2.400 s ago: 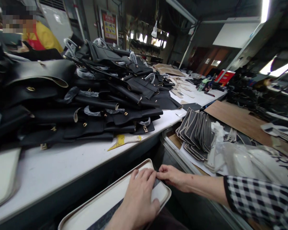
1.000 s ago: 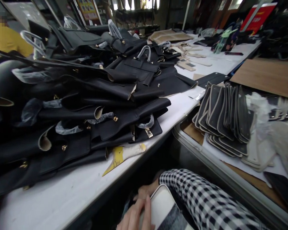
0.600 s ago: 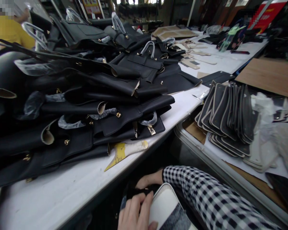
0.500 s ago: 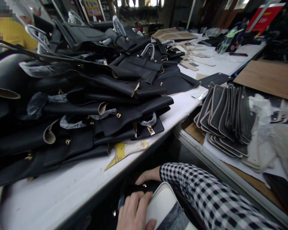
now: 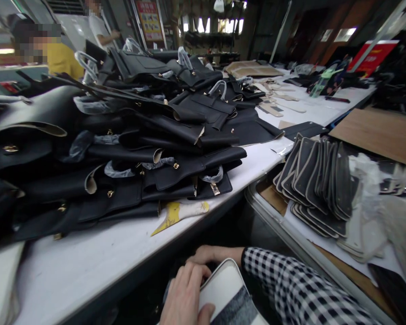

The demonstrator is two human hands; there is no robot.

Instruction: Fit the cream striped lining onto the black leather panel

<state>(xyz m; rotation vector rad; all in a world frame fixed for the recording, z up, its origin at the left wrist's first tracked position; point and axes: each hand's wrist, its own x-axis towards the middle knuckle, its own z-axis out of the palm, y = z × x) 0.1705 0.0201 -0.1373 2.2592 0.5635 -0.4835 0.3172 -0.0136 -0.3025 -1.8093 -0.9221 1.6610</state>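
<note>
A cream board with rounded corners and a grey strip across it [image 5: 223, 293] lies in my lap at the bottom of the view. My left hand [image 5: 186, 295] grips its near-left edge, fingers curled over the rim. My right hand [image 5: 208, 255], in a black-and-white checked sleeve, reaches down past the board's far corner below the table edge; its fingers lie partly hidden in the dark gap, and whether they hold anything does not show.
A big heap of black leather bag panels with gold fittings [image 5: 131, 149] covers the white table [image 5: 98, 257]. A yellow-and-white scrap [image 5: 179, 212] lies at its edge. Stacked grey panels [image 5: 318, 185] stand on the right bench. Two people [image 5: 54, 54] stand at back left.
The camera has tilted up a little. My right hand has slid along under the table edge. My left hand keeps its grip on the board's edge.
</note>
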